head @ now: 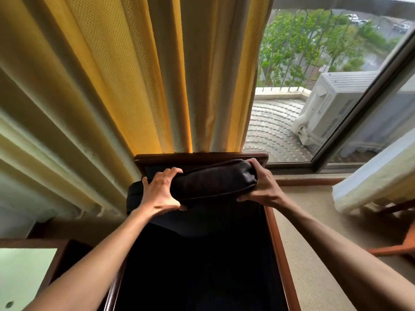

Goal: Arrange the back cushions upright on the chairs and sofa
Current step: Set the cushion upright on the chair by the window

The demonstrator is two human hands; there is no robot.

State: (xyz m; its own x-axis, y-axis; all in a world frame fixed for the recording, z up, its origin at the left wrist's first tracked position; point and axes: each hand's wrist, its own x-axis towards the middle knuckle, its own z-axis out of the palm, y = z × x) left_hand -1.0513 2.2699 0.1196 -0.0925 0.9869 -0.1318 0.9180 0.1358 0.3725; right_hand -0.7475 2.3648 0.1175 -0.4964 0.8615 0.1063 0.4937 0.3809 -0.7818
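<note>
Dark cushion [215, 179] held at a chair's [277, 234] backrest, before a yellow curtain [125, 75].
Long axis runs left to right, top edge facing up; left hand [160, 194] grips its left end, fingers curled over the top; right hand [261, 184] clasps its right end.

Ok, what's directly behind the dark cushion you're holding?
The wooden chair back rises just behind the dark cushion, with the yellow curtain beyond. The left hand and right hand grip its ends. The cushion hides whether it touches the chair back.
</note>
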